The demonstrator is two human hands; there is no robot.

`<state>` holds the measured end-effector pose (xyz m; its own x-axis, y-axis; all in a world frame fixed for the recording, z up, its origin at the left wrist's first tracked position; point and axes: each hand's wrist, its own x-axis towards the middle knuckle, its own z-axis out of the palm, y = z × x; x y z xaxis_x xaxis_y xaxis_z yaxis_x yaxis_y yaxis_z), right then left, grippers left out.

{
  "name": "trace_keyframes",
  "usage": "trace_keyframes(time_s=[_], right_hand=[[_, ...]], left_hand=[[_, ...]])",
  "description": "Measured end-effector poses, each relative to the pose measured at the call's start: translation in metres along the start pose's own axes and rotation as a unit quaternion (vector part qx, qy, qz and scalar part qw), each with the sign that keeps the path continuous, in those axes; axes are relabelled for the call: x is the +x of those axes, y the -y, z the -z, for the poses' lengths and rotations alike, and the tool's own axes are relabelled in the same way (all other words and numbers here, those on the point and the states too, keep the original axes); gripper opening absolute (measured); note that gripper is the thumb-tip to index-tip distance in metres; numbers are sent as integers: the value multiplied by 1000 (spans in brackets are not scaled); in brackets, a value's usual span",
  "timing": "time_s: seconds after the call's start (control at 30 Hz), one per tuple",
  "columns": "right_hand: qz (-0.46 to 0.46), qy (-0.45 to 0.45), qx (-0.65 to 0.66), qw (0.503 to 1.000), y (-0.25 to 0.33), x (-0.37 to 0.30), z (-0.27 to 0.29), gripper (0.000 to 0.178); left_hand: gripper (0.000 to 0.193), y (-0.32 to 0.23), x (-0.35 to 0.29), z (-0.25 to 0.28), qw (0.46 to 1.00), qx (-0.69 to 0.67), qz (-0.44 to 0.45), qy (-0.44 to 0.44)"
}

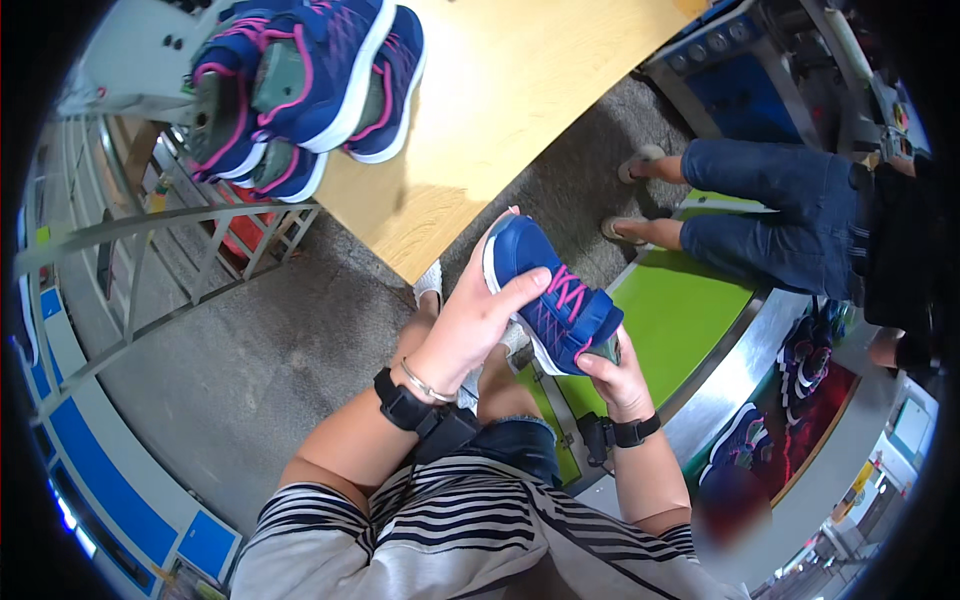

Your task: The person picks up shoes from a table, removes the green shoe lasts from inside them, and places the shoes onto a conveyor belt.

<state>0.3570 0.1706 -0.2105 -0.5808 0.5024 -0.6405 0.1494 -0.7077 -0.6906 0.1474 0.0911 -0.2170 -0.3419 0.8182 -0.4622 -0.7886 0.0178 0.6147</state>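
A navy blue sneaker (pixel 551 305) with pink laces and a white sole is held up in front of me, its toe pointing up and to the left. My left hand (pixel 478 308) grips it near the toe, thumb across the upper. At the heel end, my right hand (pixel 618 380) closes round the shoe with the thumb by the collar. A pile of similar navy and pink sneakers (pixel 318 80) lies on the wooden table (pixel 500 95), beyond my left hand. Grey-green filling shows inside their openings.
To the right, a person (pixel 780 215) in denim shorts stands beside a bright green panel (pixel 670 310). More sneakers (pixel 740 440) lie on a lit machine bed at lower right. A metal rack (pixel 190 225) stands left of the table, with blue-and-white panels (pixel 110 480) below.
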Motion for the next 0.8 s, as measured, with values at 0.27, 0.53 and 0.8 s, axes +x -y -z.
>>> trace_keyframes(time_s=[0.27,0.53,0.8], right_hand=[[216,114,-246,938,52,69,-96,93],[372,63,-521,766,39,114,-148,98],[381,73,-538,748,47,118,-150,96]], left_hand=[[78,-49,-59,50,935,143,-261,-194],[51,-73,-74,154,975,119,-113,-149],[38,-94,-61,158,959,209,-111,-158]])
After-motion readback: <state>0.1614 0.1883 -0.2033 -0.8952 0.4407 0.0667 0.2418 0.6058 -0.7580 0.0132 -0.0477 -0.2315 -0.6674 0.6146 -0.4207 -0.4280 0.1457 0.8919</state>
